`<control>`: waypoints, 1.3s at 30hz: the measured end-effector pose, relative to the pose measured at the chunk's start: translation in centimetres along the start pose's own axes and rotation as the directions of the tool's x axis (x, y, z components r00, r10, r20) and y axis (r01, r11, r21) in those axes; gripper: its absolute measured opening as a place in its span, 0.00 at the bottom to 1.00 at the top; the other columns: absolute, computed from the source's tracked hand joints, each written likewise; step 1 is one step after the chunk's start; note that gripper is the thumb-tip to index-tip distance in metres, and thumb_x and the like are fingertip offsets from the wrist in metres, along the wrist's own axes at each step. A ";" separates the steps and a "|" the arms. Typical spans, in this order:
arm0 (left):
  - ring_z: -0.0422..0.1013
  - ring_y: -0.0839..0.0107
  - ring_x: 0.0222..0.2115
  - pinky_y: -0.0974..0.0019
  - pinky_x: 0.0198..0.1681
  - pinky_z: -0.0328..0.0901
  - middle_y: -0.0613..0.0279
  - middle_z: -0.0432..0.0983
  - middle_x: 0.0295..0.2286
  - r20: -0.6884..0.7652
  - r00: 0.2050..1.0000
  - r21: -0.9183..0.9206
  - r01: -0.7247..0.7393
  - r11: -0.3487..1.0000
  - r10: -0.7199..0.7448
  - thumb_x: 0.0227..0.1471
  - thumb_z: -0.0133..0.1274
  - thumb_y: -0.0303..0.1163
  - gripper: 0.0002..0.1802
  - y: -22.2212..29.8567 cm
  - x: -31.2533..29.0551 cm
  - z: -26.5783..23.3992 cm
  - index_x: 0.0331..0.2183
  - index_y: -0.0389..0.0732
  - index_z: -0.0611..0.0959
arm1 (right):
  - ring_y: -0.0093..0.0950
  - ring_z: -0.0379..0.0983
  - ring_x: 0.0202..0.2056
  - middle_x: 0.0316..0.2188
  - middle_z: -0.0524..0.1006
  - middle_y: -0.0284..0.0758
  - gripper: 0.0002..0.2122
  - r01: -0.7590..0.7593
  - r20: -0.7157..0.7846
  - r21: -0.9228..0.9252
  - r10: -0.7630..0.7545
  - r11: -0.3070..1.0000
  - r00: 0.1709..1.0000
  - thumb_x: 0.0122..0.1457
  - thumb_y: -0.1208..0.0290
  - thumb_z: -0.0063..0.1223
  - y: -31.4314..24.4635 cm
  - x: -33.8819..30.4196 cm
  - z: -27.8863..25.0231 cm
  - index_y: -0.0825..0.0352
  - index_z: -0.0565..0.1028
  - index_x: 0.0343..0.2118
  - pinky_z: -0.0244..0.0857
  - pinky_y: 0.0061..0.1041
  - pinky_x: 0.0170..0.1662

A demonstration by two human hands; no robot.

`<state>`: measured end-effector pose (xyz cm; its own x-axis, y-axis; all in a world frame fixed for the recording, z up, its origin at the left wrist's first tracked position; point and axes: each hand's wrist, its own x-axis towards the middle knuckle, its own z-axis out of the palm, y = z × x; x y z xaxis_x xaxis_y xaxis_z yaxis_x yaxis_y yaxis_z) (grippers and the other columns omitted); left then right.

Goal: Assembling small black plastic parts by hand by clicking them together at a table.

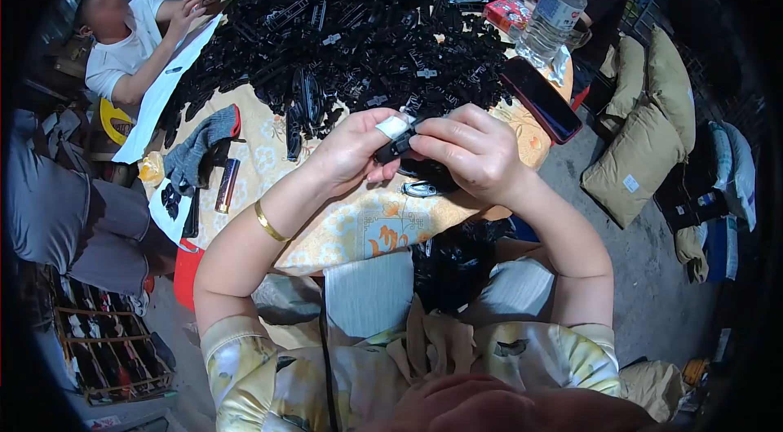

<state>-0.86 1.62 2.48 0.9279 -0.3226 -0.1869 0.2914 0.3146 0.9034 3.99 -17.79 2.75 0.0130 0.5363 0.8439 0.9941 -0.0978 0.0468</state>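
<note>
Close to the near edge of the table, both my hands meet around a small black plastic part [393,146]. My left hand [359,146] grips it between thumb and fingers, with a white wrap on the thumb. From the other side, my right hand [473,150] pinches the part's upper end; whether a smaller piece is between those fingertips is hidden. Just beyond my hands spreads a large heap of black plastic parts [359,32]. A shiny black and silver part [419,189] lies on the cloth below my right hand.
A patterned cloth [342,236] covers the table. On the right are a phone [540,99], a water bottle [553,16] and a red packet [509,13]. Grey gloves [200,150] and a lighter-like tube [227,186] lie left. A person [130,48] sits far left; full sacks [644,155] stand right.
</note>
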 end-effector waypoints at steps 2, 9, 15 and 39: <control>0.65 0.81 0.11 0.83 0.11 0.58 0.60 0.75 0.23 0.003 0.999 0.037 0.046 0.998 -0.046 0.58 0.41 0.35 0.12 0.7 -0.4 0.1 0.35 0.36 0.74 | 0.27 0.69 0.24 0.29 0.77 0.34 0.13 0.013 0.011 -0.019 -0.013 1.000 1.000 0.37 0.76 0.57 -0.2 0.0 0.0 0.65 0.77 0.31 0.66 0.21 0.24; 0.66 0.85 0.17 0.82 0.18 0.60 0.66 0.74 0.25 0.138 0.990 0.277 -0.041 0.960 0.002 0.53 0.51 0.33 0.16 1.1 -0.7 -0.6 0.42 0.33 0.73 | 0.26 0.69 0.25 0.30 0.77 0.33 0.13 0.063 0.041 -0.112 -0.059 0.992 0.997 0.37 0.73 0.55 -0.2 -0.2 -0.1 0.66 0.77 0.30 0.66 0.21 0.24; 0.70 0.83 0.23 0.80 0.27 0.65 0.67 0.74 0.29 -0.009 0.996 0.546 -0.072 0.834 0.092 0.50 0.51 0.25 0.19 1.1 -1.0 0.4 0.45 0.31 0.72 | 0.28 0.70 0.26 0.30 0.76 0.33 0.12 0.046 0.075 -0.102 -0.038 0.994 0.996 0.38 0.75 0.56 0.0 -0.5 -0.3 0.67 0.77 0.31 0.67 0.22 0.26; 0.69 0.53 0.30 0.57 0.34 0.64 0.48 0.71 0.27 -0.189 0.769 0.900 0.384 -0.205 0.611 0.41 0.60 0.33 0.18 4.6 -1.6 -5.0 0.30 0.30 0.74 | 0.31 0.75 0.26 0.24 0.77 0.40 0.14 -0.735 0.756 0.216 0.367 0.642 0.542 0.49 0.63 0.59 2.2 -1.2 -2.1 0.70 0.77 0.32 0.66 0.26 0.30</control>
<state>0.19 8.04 5.00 0.9354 0.1126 0.3352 0.0869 -0.9921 0.0908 5.89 -20.42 2.94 0.4530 0.8887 0.0707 0.6522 -0.2763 -0.7059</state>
